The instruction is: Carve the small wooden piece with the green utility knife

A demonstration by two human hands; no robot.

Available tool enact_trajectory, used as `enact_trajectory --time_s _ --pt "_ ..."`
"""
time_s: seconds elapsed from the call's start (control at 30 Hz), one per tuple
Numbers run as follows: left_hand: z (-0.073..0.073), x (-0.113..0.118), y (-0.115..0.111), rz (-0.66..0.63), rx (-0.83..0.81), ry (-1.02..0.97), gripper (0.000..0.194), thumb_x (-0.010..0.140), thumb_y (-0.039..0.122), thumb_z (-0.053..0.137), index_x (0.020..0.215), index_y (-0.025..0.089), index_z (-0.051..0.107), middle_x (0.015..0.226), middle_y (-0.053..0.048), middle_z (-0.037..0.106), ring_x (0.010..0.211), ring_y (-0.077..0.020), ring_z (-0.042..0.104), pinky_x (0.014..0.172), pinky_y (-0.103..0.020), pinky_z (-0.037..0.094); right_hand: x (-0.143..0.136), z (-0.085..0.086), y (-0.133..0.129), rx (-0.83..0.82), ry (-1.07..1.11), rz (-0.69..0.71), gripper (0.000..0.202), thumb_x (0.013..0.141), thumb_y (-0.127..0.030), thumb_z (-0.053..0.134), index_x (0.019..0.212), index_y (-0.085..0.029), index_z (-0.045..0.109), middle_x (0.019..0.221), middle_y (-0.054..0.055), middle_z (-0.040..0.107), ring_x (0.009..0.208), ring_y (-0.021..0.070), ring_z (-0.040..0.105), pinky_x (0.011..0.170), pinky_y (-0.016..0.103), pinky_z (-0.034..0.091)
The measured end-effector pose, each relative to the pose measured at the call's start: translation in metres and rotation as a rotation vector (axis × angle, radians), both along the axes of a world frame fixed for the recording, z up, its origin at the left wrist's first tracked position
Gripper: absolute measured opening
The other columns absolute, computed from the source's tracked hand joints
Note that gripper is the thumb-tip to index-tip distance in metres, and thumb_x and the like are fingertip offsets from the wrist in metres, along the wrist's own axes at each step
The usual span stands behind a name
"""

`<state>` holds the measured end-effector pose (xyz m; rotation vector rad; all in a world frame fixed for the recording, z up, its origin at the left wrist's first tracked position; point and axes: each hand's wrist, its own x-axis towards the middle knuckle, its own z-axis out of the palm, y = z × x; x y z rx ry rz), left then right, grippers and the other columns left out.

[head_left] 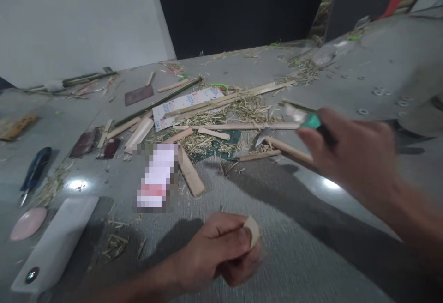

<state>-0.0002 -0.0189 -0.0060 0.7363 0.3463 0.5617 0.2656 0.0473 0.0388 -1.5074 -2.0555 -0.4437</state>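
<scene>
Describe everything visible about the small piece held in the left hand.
The small bamboo piece is pale tan, short and slightly curved, with a smooth face and a rounded upper end. It looks like cut bamboo or light wood. The left hand pinches it between thumb and fingers, which hide its lower part, low over the grey floor.

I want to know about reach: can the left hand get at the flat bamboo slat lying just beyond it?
Probably not right away: the left hand is already closed on a small bamboo piece. The bamboo slat itself lies uncovered on the floor.
</scene>
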Motion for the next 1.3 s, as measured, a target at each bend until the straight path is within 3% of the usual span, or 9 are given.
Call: enact_trajectory --time_s 0.03,0.07,0.17,0.3,0.53,0.67,0.8,1.03,1.3 --pt "0.0 0.001 0.0 0.032 0.008 0.037 0.047 0.104 0.056 0.061 0.077 0.019 0.052 0.057 0.007 0.038 0.045 -0.0064 0.03 0.043 -0.022 0.023 0.004 0.001 0.003 -0.017 0.048 -0.066 0.044 0.111 -0.052 0.046 0.075 -0.027 0.042 0.052 -0.005 0.041 0.044 0.0125 0.038 0.05 0.03 0.025" --pt "0.001 0.002 0.0 0.082 0.023 0.078 0.042 0.107 0.054 0.058 0.083 0.019 0.054 0.058 0.007 0.039 0.046 -0.0066 0.03 0.044 -0.021 0.024 0.006 0.001 0.004 -0.058 0.09 -0.043 0.044 0.112 -0.052 0.043 0.075 -0.028 0.038 0.052 -0.005 0.039 0.043 0.0126 0.037 0.05 0.031 0.026" --pt "0.005 0.004 0.006 0.24 0.123 0.223 0.029 0.112 0.045 0.05 0.098 0.021 0.055 0.063 0.006 0.049 0.05 -0.0074 0.038 0.049 -0.02 0.032 -0.001 -0.005 -0.001 -0.178 0.131 0.176 0.041 0.111 -0.054 0.042 0.081 -0.027 0.043 0.051 -0.006 0.04 0.041 0.0141 0.04 0.048 0.031 0.026" --pt "0.007 0.004 0.013 0.35 0.215 0.34 0.028 0.114 0.042 0.046 0.1 0.021 0.056 0.076 0.002 0.06 0.065 -0.0103 0.055 0.063 -0.023 0.044 -0.017 -0.016 -0.012 -0.241 0.073 0.396 0.037 0.111 -0.053 0.043 0.091 -0.024 0.052 0.062 -0.003 0.055 0.048 0.0153 0.05 0.05 0.03 0.03" --pt "0.001 0.001 0.008 0.46 0.14 0.403 0.024 0.109 0.039 0.058 0.095 0.019 0.061 0.081 0.002 0.051 0.072 -0.0098 0.044 0.066 -0.022 0.037 -0.028 -0.021 -0.02 -0.27 0.03 0.564 0.039 0.11 -0.055 0.047 0.089 -0.022 0.053 0.064 -0.004 0.054 0.054 0.0151 0.052 0.056 0.032 0.029" --pt "0.009 0.001 0.007 0.43 0.209 0.504 0.014 0.099 0.03 0.07 0.094 0.02 0.061 0.082 0.002 0.052 0.074 -0.0111 0.045 0.065 -0.021 0.037 -0.034 -0.019 -0.025 -0.301 0.005 0.6 0.04 0.111 -0.055 0.046 0.089 -0.022 0.053 0.068 -0.004 0.055 0.057 0.0148 0.051 0.058 0.032 0.029" --pt "0.018 0.005 0.006 0.389 0.268 0.542 0.023 0.09 0.032 0.076 0.089 0.021 0.056 0.072 0.006 0.045 0.064 -0.0102 0.037 0.055 -0.021 0.03 -0.036 -0.02 -0.027 -0.32 0.018 0.615 0.042 0.111 -0.057 0.044 0.089 -0.022 0.053 0.07 -0.003 0.056 0.058 0.0148 0.051 0.058 0.033 0.028" --pt "0.023 0.009 0.006 0.558 0.406 0.771 0.035 0.088 0.038 0.073 0.07 0.021 0.048 0.063 0.007 0.041 0.059 -0.0096 0.034 0.054 -0.022 0.03 -0.042 -0.018 -0.035 -0.291 0.019 0.572 0.045 0.112 -0.058 0.041 0.087 -0.022 0.054 0.07 -0.002 0.059 0.058 0.0147 0.052 0.058 0.033 0.027" --pt "0.022 0.01 0.001 0.644 0.353 0.88 0.044 0.086 0.048 0.076 0.064 0.021 0.049 0.059 0.006 0.041 0.057 -0.0108 0.036 0.052 -0.024 0.03 -0.051 -0.013 -0.045 -0.198 -0.033 0.447 0.044 0.113 -0.051 0.041 0.084 -0.022 0.054 0.069 -0.001 0.064 0.057 0.0154 0.058 0.058 0.032 0.03"
